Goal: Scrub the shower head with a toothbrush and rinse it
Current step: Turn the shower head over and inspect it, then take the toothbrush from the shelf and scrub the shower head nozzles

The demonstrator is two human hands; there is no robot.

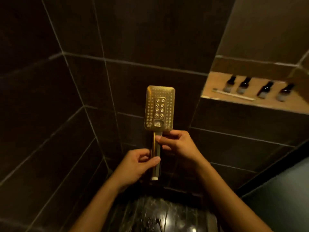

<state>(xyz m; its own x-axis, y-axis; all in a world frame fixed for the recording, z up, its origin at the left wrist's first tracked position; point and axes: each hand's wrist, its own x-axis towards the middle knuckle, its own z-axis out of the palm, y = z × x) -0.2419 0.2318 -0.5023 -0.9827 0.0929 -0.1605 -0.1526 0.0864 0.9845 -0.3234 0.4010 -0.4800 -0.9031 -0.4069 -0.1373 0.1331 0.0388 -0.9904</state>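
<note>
A gold rectangular shower head (159, 108) is held upright in front of the dark tiled wall, its nozzle face turned toward me. No hose is attached to its threaded lower end. My left hand (139, 164) grips the lower part of the handle. Just under the head, my right hand (177, 144) pinches the top of the handle. A pale toothbrush (234, 95) lies flat on the recessed niche shelf at the right, well away from both hands.
Several small dark bottles (242, 87) stand in a row on the tan niche shelf (215, 84) behind the toothbrush. Dark tiled walls meet in a corner on the left. A wet, glossy black floor (160, 215) lies below my arms.
</note>
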